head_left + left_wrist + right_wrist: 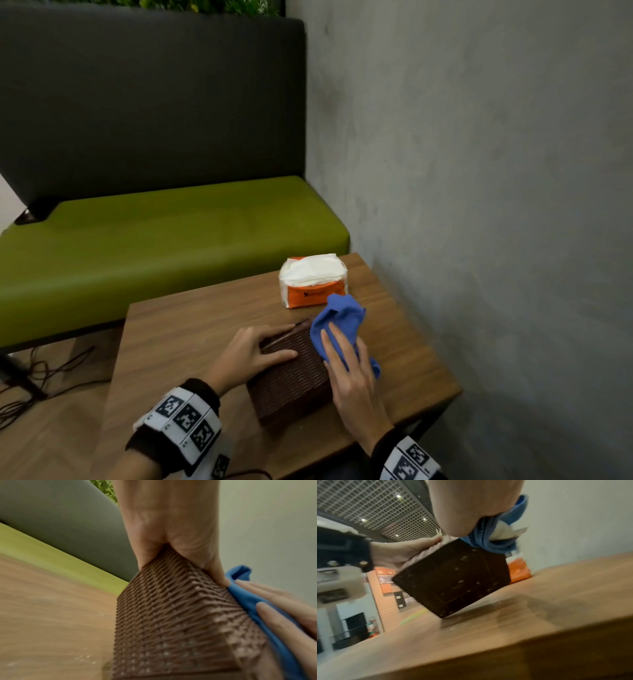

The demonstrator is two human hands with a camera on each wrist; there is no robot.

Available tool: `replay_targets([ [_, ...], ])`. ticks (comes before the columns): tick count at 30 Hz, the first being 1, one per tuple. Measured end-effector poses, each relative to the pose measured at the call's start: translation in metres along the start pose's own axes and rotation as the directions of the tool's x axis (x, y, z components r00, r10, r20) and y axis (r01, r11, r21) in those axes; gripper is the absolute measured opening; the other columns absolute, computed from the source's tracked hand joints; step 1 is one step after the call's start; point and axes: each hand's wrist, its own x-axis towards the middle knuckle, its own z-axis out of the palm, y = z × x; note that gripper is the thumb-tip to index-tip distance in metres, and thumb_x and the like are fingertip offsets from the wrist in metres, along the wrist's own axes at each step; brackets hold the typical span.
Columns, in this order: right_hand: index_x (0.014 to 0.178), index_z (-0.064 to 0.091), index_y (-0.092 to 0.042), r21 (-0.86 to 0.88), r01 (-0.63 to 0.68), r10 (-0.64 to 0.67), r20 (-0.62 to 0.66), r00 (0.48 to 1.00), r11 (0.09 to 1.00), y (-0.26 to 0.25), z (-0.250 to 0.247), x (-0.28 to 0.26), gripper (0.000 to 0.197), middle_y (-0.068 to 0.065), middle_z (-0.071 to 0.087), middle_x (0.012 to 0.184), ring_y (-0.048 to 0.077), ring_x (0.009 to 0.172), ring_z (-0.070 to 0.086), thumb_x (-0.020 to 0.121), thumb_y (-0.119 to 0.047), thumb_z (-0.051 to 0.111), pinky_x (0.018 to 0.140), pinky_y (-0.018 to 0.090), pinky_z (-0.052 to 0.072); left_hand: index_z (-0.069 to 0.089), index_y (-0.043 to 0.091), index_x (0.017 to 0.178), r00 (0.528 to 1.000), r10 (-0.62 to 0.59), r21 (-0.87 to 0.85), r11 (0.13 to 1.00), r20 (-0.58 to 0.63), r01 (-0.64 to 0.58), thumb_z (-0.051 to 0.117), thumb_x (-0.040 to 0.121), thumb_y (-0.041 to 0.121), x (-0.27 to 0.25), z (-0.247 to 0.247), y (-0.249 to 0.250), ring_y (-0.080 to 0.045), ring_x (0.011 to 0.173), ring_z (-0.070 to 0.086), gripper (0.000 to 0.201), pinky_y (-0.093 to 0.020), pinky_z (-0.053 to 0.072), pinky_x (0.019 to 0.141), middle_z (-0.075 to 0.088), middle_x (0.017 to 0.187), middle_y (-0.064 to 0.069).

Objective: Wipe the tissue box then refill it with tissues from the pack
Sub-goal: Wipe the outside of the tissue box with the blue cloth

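A brown woven tissue box (pixel 291 380) is tipped up on one edge on the wooden table (pixel 191 329); its dark underside (pixel 453 577) faces the right wrist view. My left hand (pixel 270 346) grips the box's far left end, thumb lying along the upper face. My right hand (pixel 342 359) presses a blue cloth (pixel 342 315) against the box's right part with straight fingers (pixel 274 609). An orange tissue pack (pixel 313 284), with white tissues showing at its top, sits just behind the box near the table's far edge.
A grey wall (pixel 479 171) runs close along the table's right side. Behind the table stands a bench with a green seat (pixel 154 240) and a dark backrest (pixel 154 102). Cables (pixel 41 373) lie on the floor at the left.
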Motion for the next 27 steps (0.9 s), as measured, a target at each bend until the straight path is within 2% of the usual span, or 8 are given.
replay_targets([
  [5,0.138,0.038,-0.019,0.42,-0.141,0.126,0.063,0.99,0.896,0.009,-0.013,0.028,0.048,0.004,0.042,0.141,0.007,0.128,0.037,0.098,-0.043,0.027,0.105,0.009,0.027,0.054,0.057,0.102,0.995,-0.073,-0.09,0.994,-0.069,0.066,0.055,0.049,0.085,-0.009,-0.011,-0.012,0.015,0.098,0.058,0.061,-0.004,0.046,0.079,0.06,0.089,0.047],
  [10,0.135,0.043,-0.017,0.536,-0.191,0.126,0.156,0.98,0.823,0.003,-0.028,0.048,0.043,0.0,0.045,0.138,-0.001,0.127,0.035,0.095,-0.034,0.038,0.102,0.005,0.027,0.052,0.065,0.104,0.99,-0.045,-0.119,0.992,-0.133,0.029,0.054,0.059,0.08,-0.014,-0.011,-0.02,0.01,0.098,0.06,0.047,-0.006,0.046,0.079,0.06,0.105,0.04],
  [12,0.137,0.039,-0.017,0.516,-0.142,0.093,0.119,0.988,0.845,-0.007,-0.026,0.038,0.051,-0.002,0.042,0.139,-0.002,0.129,0.032,0.096,-0.045,0.03,0.103,0.003,0.024,0.051,0.063,0.105,0.995,-0.022,-0.064,0.998,-0.096,0.016,0.043,0.064,0.083,-0.013,-0.013,-0.019,0.009,0.098,0.058,0.047,-0.009,0.045,0.079,0.062,0.105,0.034],
  [16,0.137,0.038,-0.013,0.51,-0.129,0.112,0.063,0.992,0.85,-0.012,-0.025,0.027,0.061,0.003,0.041,0.14,0.001,0.132,0.029,0.094,-0.051,0.018,0.106,0.005,0.022,0.046,0.038,0.12,0.996,0.032,0.153,0.987,0.082,-0.045,0.028,0.069,0.079,0.003,-0.011,0.001,0.002,0.093,0.049,0.068,-0.025,0.04,0.084,0.051,0.107,0.02],
  [19,0.137,0.04,-0.013,0.531,-0.148,0.121,0.086,0.989,0.835,-0.023,-0.024,0.023,0.062,-0.003,0.039,0.139,-0.003,0.131,0.029,0.093,-0.051,0.018,0.106,0.007,0.023,0.045,0.049,0.112,0.997,0.076,0.182,0.981,-0.024,-0.071,0.025,0.076,0.07,0.008,-0.001,0.02,0.0,0.097,0.053,0.046,-0.024,0.037,0.077,0.052,0.106,0.025],
  [22,0.135,0.043,-0.011,0.54,-0.179,0.152,0.096,0.984,0.823,-0.02,-0.024,0.028,0.054,-0.006,0.039,0.137,-0.007,0.129,0.029,0.096,-0.045,0.028,0.104,0.003,0.022,0.049,0.046,0.118,0.99,0.067,0.094,0.994,-0.122,-0.056,0.027,0.073,0.08,0.002,0.002,0.017,-0.001,0.107,0.056,0.06,-0.027,0.044,0.084,0.058,0.115,0.023],
  [25,0.131,0.047,-0.008,0.527,-0.273,0.251,0.114,0.961,0.805,-0.005,-0.027,0.041,0.044,-0.008,0.037,0.133,-0.006,0.125,0.03,0.094,-0.029,0.036,0.104,0.004,0.024,0.045,0.036,0.132,0.973,0.115,0.053,0.993,-0.2,-0.107,0.03,0.069,0.083,-0.001,0.0,0.014,-0.001,0.115,0.051,0.08,-0.027,0.042,0.094,0.053,0.127,0.017],
  [27,0.132,0.046,-0.009,0.512,-0.225,0.211,0.086,0.974,0.829,-0.015,-0.031,0.038,0.05,-0.007,0.036,0.134,-0.008,0.125,0.026,0.096,-0.041,0.033,0.105,0.003,0.021,0.044,0.037,0.132,0.968,0.135,0.077,0.99,-0.21,-0.121,0.029,0.07,0.083,0.001,-0.003,0.013,-0.004,0.115,0.053,0.078,-0.032,0.044,0.094,0.056,0.127,0.014],
])
